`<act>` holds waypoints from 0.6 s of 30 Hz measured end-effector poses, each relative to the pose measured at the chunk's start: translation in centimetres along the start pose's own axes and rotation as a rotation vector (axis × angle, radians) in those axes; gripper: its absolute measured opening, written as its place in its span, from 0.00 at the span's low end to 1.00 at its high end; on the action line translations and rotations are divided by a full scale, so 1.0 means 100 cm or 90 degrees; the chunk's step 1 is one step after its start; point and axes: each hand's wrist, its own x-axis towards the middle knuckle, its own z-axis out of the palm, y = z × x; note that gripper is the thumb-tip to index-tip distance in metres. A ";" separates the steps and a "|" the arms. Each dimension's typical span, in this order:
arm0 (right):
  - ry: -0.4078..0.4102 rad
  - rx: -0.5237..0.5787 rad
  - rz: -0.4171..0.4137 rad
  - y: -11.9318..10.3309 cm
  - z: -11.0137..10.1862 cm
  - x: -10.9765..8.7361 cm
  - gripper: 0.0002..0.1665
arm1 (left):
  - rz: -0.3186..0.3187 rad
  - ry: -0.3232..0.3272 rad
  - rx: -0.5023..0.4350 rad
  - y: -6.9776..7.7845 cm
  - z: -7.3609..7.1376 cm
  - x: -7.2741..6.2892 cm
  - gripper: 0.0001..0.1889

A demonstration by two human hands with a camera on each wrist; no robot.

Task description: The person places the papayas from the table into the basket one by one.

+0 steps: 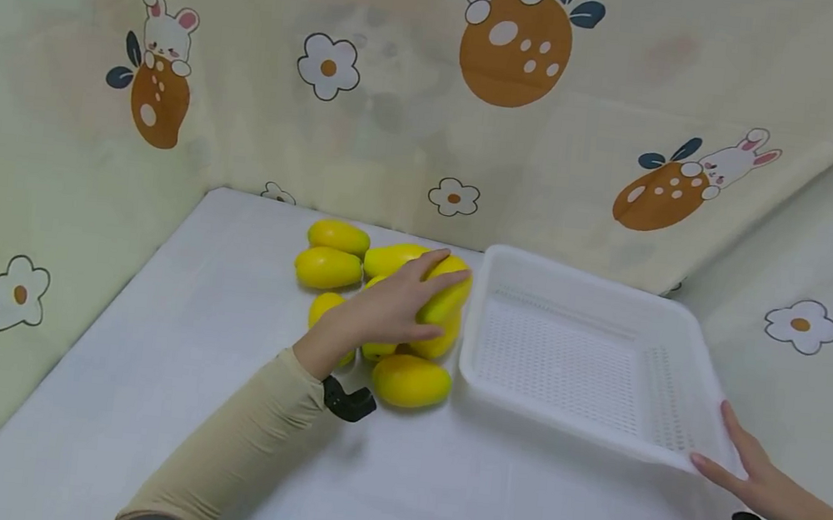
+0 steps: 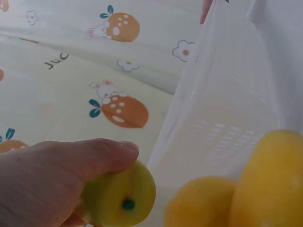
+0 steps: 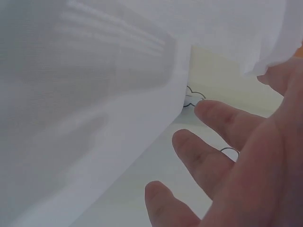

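My left hand (image 1: 393, 300) grips a yellow mango (image 1: 446, 298) at the right side of a group of mangoes, beside the white plastic basket (image 1: 560, 416). In the left wrist view, my thumb lies over the held mango (image 2: 128, 196), whose greenish end and dark stem spot face the camera. Two more mangoes show beside it. My right hand (image 1: 771, 487) holds the basket's near right corner, thumb on the front rim and a finger at the side. The right wrist view shows several fingers (image 3: 203, 161) spread below the rim.
Several mangoes (image 1: 329, 268) lie left of the basket, partly hidden by my left arm; one mango (image 1: 412, 382) lies nearest me. A white cloth (image 1: 275, 481) covers the table. Patterned curtains (image 1: 390, 140) rise behind and at both sides.
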 end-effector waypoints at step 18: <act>-0.006 0.008 0.002 -0.005 0.001 -0.003 0.54 | 0.091 0.015 -0.028 0.032 0.031 0.041 0.41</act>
